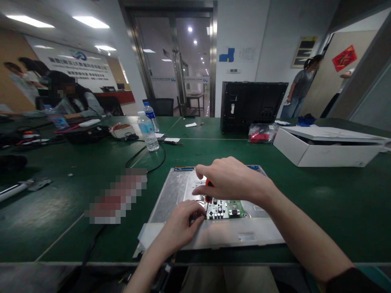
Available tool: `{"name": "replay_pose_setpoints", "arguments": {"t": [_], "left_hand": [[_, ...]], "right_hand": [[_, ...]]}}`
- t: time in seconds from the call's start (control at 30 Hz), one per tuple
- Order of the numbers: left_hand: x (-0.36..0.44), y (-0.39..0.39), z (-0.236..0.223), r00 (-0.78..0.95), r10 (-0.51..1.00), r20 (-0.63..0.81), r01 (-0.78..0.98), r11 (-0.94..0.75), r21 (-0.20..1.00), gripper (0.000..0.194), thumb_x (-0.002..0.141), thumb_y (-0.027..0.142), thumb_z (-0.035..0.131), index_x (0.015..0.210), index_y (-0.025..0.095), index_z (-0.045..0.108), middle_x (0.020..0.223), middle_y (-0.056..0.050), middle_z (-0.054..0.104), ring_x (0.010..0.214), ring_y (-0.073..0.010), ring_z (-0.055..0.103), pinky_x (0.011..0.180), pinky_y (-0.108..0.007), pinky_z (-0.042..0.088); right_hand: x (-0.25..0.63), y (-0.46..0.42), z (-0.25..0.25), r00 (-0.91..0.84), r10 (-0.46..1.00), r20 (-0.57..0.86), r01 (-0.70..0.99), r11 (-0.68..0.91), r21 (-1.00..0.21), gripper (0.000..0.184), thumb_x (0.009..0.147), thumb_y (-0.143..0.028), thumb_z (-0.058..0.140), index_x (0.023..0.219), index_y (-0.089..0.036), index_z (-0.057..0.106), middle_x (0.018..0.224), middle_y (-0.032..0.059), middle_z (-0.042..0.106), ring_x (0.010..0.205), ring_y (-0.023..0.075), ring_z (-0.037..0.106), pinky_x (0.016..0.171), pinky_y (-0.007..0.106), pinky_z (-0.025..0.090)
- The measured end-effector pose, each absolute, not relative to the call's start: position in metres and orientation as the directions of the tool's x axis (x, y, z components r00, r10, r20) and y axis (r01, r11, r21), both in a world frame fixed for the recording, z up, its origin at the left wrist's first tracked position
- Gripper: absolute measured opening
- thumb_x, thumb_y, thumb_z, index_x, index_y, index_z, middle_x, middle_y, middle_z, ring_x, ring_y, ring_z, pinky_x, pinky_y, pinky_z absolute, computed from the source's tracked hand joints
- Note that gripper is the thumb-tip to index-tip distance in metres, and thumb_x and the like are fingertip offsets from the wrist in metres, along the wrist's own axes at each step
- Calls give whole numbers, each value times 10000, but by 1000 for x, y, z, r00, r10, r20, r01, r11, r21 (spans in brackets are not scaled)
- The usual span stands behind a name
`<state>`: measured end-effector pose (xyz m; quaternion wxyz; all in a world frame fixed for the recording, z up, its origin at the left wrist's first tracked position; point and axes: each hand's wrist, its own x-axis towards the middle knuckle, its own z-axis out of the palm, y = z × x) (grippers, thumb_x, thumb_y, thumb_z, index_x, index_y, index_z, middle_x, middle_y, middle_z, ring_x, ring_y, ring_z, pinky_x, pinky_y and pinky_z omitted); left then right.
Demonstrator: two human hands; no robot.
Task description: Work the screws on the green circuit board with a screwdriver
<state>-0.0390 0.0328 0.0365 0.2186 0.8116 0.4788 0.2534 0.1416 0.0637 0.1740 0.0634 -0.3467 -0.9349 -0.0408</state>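
A screwdriver [209,190] with an orange and black handle stands nearly upright over the left part of a green circuit board [224,211]. My right hand [230,179] is closed around its handle from above, palm down. At the board's left edge, my left hand [183,221] has its thumb and fingertips brought together beside the screwdriver's lower end; whatever they pinch is too small to make out. Under both hands lies a flat silver metal panel [168,195], which carries the board. A translucent whitish sheet [220,236] covers the panel's near edge.
Two water bottles [148,132] stand beyond the panel on the green table [320,203]. A black monitor [253,106], a bag with red contents [262,134] and a white box [324,152] are at the back right. A blurred-out reddish item [119,199] lies left. Several people are farther off.
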Motion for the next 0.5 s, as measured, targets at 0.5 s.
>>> {"name": "replay_pose_setpoints", "arguments": {"t": [0.5], "left_hand": [[-38,33,38,418,885,205,658,-450,604,112,779,147,527,786,183,633,787,-25,643,790,-199,577,724,-302,401]], "right_hand": [[143,64,177,-773,624,113,628,778,9,245,851,-334,567,1048,-191,585,850,59,711,748,200,646,520,270,244]]}}
